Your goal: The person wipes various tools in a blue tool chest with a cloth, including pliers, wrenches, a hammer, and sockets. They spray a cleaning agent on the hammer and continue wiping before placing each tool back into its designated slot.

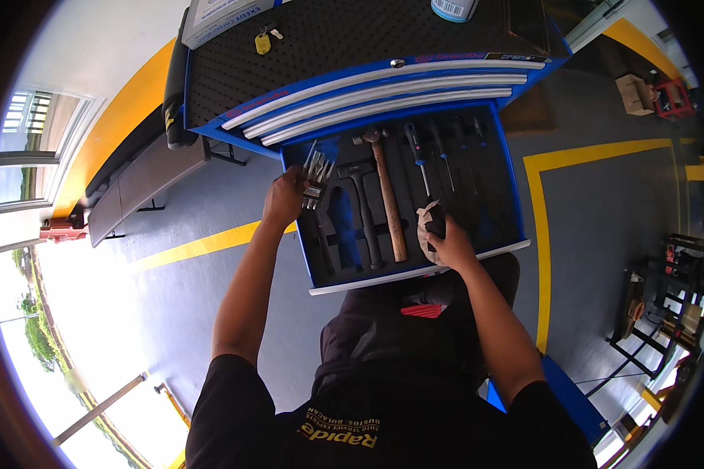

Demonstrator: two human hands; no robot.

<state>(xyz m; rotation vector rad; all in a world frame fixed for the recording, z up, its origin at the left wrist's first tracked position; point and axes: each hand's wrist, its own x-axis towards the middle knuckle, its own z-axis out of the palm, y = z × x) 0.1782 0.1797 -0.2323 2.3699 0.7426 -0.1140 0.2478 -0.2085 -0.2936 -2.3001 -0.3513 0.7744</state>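
Observation:
My left hand (284, 197) is closed around a set of slim metal punches or chisels (319, 168) in a small holder, above the left side of an open drawer (516, 187). My right hand (454, 245) grips a crumpled beige cloth or paper (424, 228) near the drawer's front; a dark piece shows beside it, its kind unclear. Between my hands, a wooden-handled hammer (389, 199) and a black mallet (360, 207) lie in dark foam. Beyond my right hand are a screwdriver (417, 152) and several other thin, dark-handled screwdrivers (443, 156).
The blue tool cabinet (516, 92) has shut drawers above the open one. On its black top are keys with a yellow tag (264, 42), a box (219, 17) and a can (454, 8). A long low bench (145, 187) stands left; a black rack (665, 297) stands right.

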